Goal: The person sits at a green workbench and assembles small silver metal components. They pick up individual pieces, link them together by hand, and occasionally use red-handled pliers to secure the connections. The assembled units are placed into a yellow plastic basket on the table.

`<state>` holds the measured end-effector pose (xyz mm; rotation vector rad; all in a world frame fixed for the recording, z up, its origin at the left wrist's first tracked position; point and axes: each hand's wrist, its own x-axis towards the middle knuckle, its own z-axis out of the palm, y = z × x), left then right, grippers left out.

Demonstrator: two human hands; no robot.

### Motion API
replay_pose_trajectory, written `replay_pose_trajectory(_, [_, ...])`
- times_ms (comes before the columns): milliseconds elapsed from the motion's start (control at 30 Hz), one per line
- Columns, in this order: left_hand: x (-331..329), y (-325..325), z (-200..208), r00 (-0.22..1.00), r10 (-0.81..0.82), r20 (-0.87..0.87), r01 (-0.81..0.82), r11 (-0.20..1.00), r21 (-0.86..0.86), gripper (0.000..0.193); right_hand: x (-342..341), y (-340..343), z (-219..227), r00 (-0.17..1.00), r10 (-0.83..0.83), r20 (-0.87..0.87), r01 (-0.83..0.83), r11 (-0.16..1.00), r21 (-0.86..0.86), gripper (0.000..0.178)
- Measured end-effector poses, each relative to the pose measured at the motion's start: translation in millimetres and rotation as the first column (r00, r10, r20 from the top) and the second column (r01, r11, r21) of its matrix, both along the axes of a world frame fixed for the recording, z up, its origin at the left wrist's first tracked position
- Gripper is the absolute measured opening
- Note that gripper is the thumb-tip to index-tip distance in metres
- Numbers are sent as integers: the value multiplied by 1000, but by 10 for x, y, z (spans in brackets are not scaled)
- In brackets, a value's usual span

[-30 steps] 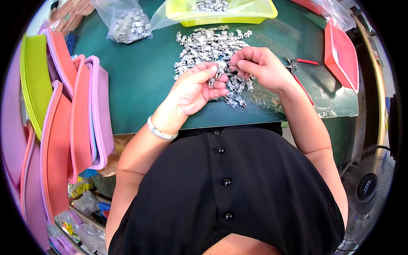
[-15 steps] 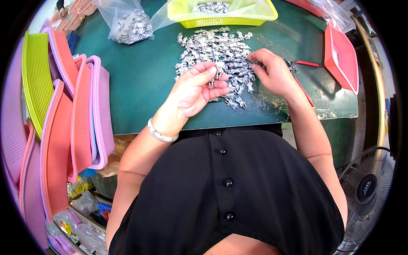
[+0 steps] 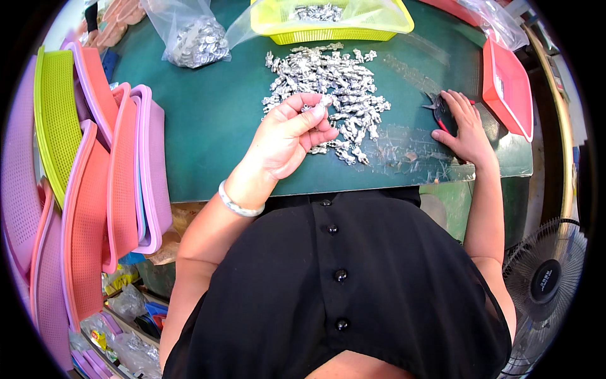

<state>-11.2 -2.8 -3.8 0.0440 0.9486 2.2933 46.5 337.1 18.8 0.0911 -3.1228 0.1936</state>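
Between thumb and fingers of my left hand [image 3: 293, 129] is a small silver metal figure [image 3: 325, 101], held up over the near left part of the pile; my fingers partly cover it. Many similar silver metal figures [image 3: 353, 95] lie heaped on the green table. To the right of the pile, my right hand [image 3: 467, 129] reaches over red-handled pliers [image 3: 435, 105], its fingers stretched and the thumb apart. The jaws of the pliers point left, and much of the handles is hidden under my hand.
Beyond the pile stands a yellow-green basket [image 3: 328, 33] holding more silver pieces, beside a clear bag [image 3: 197, 44] of metal parts. A red tray [image 3: 508, 88] sits at the right edge. Stacked plastic baskets [image 3: 120, 170] fill the left; a fan [image 3: 544, 281] stands lower right.
My right hand has moved right from the pile's edge to the pliers, its fingers spreading over them. My left hand stays nearly in place, with the figure turned slightly.
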Motion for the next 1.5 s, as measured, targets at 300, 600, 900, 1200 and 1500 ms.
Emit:
replay_pose_trajectory(300, [83, 12, 111, 984, 14, -176, -46, 982, -181, 13, 61, -27, -18, 959, 182, -217, -149, 975, 162, 41])
replay_pose_trajectory(600, [134, 25, 176, 972, 5, -235, -83, 943, -323, 20, -23, -467, 250, 988, 14, -154, -102, 806, -583, 34])
replay_pose_trajectory(900, [153, 44, 191, 924, 30, -381, -165, 930, -327, 21, -212, -1241, 284, 902, 406, -148, -426, 777, -464, 37])
replay_pose_trajectory(1200, [143, 24, 129, 920, 64, -387, -191, 935, -299, 14, -299, -1370, 257, 896, 432, -103, -430, 787, -442, 26])
replay_pose_trajectory(1500, [120, 29, 114, 910, 49, -412, -191, 931, -312, 13, -311, -1394, 258, 903, 424, -63, -401, 783, -476, 21])
